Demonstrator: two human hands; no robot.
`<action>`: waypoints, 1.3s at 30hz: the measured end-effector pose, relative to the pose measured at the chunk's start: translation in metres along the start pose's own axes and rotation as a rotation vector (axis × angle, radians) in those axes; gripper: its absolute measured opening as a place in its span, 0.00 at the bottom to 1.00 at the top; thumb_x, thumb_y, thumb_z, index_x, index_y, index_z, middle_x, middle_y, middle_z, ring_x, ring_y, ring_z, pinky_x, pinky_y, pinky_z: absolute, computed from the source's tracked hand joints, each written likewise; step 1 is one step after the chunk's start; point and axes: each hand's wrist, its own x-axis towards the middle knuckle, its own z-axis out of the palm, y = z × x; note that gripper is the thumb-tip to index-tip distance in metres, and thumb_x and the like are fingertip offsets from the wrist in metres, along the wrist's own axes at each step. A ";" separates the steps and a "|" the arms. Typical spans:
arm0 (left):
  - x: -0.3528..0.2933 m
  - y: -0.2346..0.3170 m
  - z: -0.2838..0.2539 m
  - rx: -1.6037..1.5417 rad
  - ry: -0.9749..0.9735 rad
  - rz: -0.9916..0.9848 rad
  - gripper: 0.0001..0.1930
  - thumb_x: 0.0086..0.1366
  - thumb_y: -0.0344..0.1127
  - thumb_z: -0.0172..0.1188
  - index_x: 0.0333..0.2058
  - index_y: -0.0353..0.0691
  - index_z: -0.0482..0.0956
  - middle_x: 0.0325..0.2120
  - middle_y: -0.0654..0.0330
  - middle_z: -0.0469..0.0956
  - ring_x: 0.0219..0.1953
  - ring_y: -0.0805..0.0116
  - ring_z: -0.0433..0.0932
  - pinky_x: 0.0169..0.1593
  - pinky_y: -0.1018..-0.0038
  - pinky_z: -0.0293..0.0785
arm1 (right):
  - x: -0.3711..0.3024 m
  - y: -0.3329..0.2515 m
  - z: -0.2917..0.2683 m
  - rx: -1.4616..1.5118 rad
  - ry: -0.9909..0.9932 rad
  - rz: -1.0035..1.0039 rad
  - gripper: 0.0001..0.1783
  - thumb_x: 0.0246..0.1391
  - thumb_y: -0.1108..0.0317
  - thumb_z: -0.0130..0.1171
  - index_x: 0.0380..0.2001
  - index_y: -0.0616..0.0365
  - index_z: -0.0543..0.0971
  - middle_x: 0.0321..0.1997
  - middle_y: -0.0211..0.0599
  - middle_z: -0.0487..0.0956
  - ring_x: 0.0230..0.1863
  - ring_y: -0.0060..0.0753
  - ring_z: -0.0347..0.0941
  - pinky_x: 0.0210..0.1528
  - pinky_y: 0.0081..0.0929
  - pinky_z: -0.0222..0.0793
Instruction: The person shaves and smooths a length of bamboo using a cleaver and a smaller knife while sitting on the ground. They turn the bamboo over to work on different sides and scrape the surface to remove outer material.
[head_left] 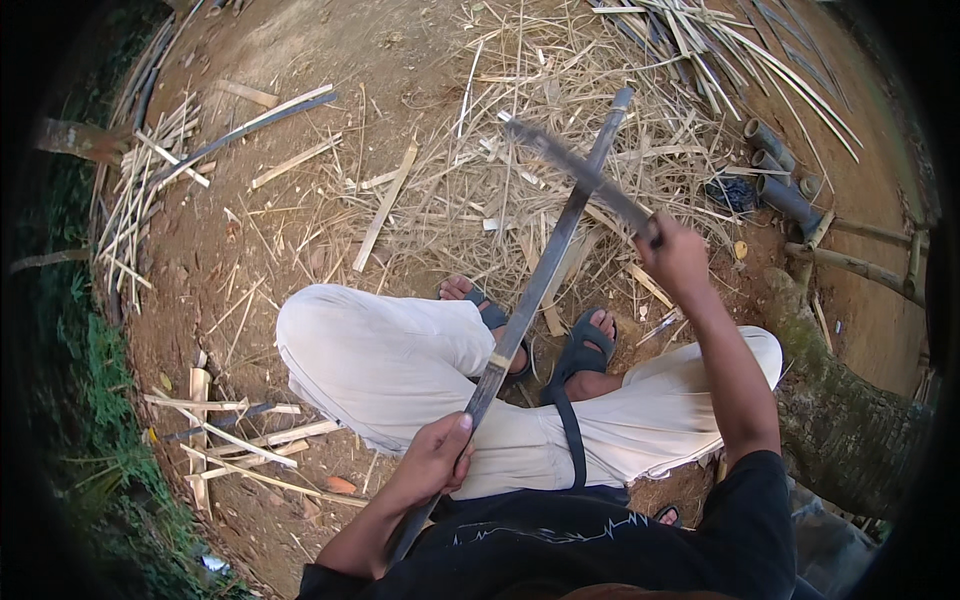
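My left hand [437,455] is closed round the lower part of a long dark bamboo strip [545,268]. The strip slants from beside my body, over my lap, to the litter ahead. Pale joints show on it near my knee and close to its far end. My right hand [674,258] grips the handle of a machete [625,208], raised to the right of the strip. Its blade, smeared by motion, crosses the strip's upper part and points to the far left. Whether the edge touches the bamboo, I cannot tell.
Shavings [480,210] litter the ground ahead. Bamboo strips [690,40] lie at the far right and in a pile [150,190] on the left. Several cut bamboo tubes [785,200] and a thick tree trunk [850,410] stand to the right. Green plants [100,400] edge the left.
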 end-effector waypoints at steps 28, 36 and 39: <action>0.000 -0.012 -0.005 0.180 0.055 0.146 0.14 0.76 0.43 0.43 0.43 0.38 0.71 0.23 0.69 0.65 0.22 0.81 0.61 0.24 0.82 0.59 | 0.017 0.041 0.065 0.292 0.037 0.583 0.19 0.52 0.58 0.58 0.25 0.67 0.78 0.16 0.47 0.74 0.19 0.42 0.74 0.26 0.37 0.68; 0.027 0.018 -0.008 -0.072 -0.117 0.127 0.20 0.76 0.43 0.40 0.57 0.36 0.67 0.28 0.69 0.62 0.25 0.82 0.60 0.28 0.84 0.60 | -0.010 -0.008 0.061 0.403 0.080 0.656 0.21 0.54 0.56 0.57 0.24 0.67 0.77 0.16 0.48 0.74 0.20 0.49 0.74 0.27 0.39 0.67; 0.041 0.039 -0.005 -0.134 -0.087 0.157 0.23 0.76 0.47 0.38 0.55 0.34 0.67 0.28 0.67 0.64 0.22 0.83 0.61 0.23 0.85 0.60 | -0.028 -0.025 0.074 0.448 0.024 0.687 0.21 0.54 0.57 0.58 0.24 0.68 0.77 0.16 0.49 0.75 0.21 0.50 0.75 0.28 0.41 0.69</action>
